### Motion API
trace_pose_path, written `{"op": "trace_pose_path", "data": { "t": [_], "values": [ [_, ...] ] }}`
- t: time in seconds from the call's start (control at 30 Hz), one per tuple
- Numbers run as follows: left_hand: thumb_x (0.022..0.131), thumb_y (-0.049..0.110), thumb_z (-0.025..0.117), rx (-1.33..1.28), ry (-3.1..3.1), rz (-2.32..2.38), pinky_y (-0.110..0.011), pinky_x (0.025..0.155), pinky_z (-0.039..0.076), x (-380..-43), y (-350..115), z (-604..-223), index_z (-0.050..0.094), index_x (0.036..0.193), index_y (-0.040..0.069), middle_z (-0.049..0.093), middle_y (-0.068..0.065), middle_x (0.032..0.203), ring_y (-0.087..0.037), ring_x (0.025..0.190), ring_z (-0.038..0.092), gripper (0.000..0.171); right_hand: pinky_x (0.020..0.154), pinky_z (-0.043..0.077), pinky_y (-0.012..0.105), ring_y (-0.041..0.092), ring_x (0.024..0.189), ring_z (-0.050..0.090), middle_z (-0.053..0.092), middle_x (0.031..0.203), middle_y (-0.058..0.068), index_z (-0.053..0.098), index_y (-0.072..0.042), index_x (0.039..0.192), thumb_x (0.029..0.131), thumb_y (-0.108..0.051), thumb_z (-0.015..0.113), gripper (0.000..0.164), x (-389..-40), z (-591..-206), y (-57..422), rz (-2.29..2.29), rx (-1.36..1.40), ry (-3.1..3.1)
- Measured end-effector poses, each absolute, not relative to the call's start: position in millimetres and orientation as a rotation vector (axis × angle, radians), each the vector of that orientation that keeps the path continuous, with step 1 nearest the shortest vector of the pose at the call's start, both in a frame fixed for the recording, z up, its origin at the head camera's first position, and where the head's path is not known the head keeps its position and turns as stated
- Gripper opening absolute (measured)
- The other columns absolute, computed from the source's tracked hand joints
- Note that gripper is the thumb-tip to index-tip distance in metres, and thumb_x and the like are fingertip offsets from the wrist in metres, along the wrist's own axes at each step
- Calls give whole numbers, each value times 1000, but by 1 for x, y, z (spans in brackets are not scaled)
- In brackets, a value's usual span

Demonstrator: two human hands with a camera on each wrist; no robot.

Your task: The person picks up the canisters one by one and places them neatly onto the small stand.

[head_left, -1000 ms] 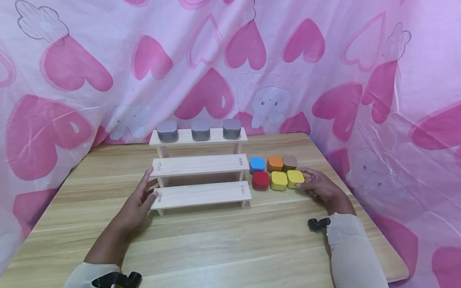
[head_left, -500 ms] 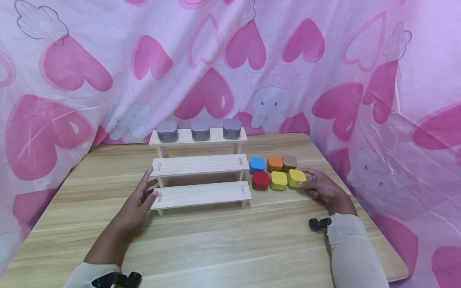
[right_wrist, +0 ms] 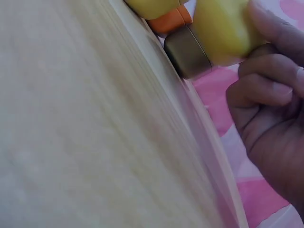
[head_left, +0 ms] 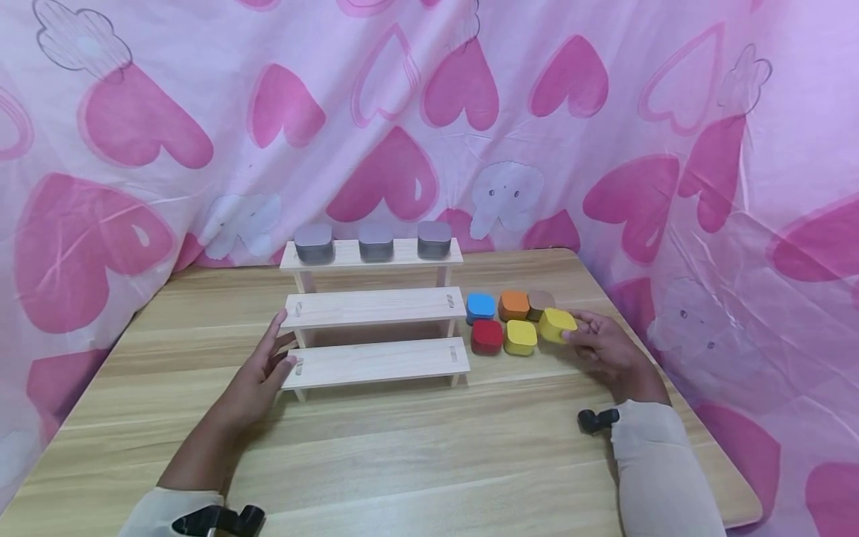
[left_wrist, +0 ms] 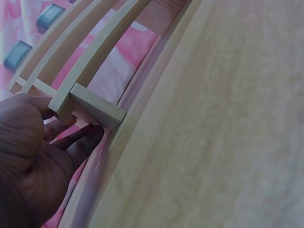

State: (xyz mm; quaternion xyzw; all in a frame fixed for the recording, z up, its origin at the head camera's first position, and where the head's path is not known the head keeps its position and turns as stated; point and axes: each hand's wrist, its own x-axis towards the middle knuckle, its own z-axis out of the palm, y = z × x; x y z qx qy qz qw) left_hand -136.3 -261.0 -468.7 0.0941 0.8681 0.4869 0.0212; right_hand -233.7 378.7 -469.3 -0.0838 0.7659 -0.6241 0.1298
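Observation:
My right hand (head_left: 609,344) pinches a small yellow lidded tin (head_left: 558,325) with rounded corners between thumb and fingers. The tin is tilted and lifted; in the right wrist view the yellow tin (right_wrist: 227,31) shows above the table beside a brown tin (right_wrist: 187,52). My left hand (head_left: 258,371) holds the left end of a three-tier wooden display stand (head_left: 376,306). In the left wrist view, the left hand (left_wrist: 45,152) has its thumb at the end of the lowest shelf (left_wrist: 97,59) and its fingers by the leg.
Three grey tins (head_left: 376,243) stand spaced along the top shelf. Right of the stand sit a blue tin (head_left: 480,306), a red tin (head_left: 486,337), an orange tin (head_left: 514,304) and another yellow tin (head_left: 520,337). A pink heart-patterned curtain (head_left: 376,89) hangs behind the table (head_left: 403,462).
My right hand has raised the yellow tin from its place beside the other yellow one, up and slightly right, tilting it. My left hand has stayed on the stand.

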Motion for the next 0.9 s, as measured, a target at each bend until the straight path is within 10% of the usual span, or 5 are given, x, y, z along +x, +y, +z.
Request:
{"op": "trace_pose_path", "data": {
  "t": [0.9],
  "values": [
    [117, 25, 53, 249, 2669, 1501, -65, 123, 37, -139, -263, -469, -13, 170, 54, 32, -26, 177, -57, 157, 40, 90, 53, 21, 33, 14, 54, 31, 52, 66, -9, 57, 0, 146, 105, 7, 65, 43, -217, -429, 321, -2215, -391, 2150]
  ]
}}
